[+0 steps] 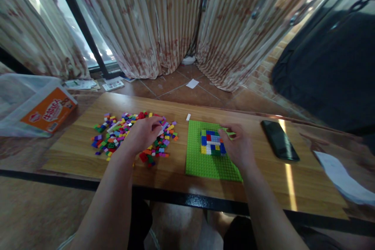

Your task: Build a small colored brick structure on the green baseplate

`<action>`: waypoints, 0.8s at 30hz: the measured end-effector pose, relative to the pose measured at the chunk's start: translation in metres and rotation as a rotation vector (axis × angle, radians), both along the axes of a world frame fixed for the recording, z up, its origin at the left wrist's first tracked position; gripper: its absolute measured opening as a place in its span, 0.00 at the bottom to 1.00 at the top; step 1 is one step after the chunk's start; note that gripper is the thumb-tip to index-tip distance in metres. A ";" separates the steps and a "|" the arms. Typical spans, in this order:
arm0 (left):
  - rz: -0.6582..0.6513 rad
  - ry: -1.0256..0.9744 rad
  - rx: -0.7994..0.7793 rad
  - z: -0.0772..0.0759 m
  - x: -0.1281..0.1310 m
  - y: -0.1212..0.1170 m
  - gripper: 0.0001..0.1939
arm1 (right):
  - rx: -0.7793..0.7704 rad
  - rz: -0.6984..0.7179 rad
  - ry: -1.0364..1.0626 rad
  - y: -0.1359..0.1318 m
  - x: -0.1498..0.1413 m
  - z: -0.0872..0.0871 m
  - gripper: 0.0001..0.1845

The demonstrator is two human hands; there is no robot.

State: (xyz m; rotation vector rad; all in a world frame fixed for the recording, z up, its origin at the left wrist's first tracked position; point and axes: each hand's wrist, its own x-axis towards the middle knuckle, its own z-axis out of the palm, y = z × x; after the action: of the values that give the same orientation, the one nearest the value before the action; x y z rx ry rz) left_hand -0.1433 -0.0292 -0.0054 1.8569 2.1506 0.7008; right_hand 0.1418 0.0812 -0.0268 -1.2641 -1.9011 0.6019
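A patch of colourful toy bricks (213, 143) is built up on a green studded baseplate (199, 168). My right hand (238, 146) is at the right edge of that patch, thumb and forefinger bent towards each other in a pinch; whatever lies between the tips is too small to make out. Over the right part of a loose brick pile (117, 140) hangs my left hand (144, 134), its fingers curled together. Something pale shows by its fingertips, but I cannot tell whether it is held or lies in the pile.
A single white brick (188, 117) lies behind the baseplate on the wooden table (172, 175). Farther right is a black phone (279, 140), with white paper (342, 175) beyond it. At the far left stands a clear plastic tub (29, 86) with an orange label.
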 end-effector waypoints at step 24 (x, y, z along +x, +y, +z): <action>0.019 -0.242 0.183 -0.001 0.037 0.008 0.15 | 0.130 0.226 -0.434 -0.014 -0.018 -0.019 0.20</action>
State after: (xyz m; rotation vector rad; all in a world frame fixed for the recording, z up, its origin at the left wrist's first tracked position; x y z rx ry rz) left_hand -0.1063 -0.0213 -0.0063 1.7324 2.0106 1.0975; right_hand 0.1242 0.0673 -0.0461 -1.1712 -2.4225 0.3240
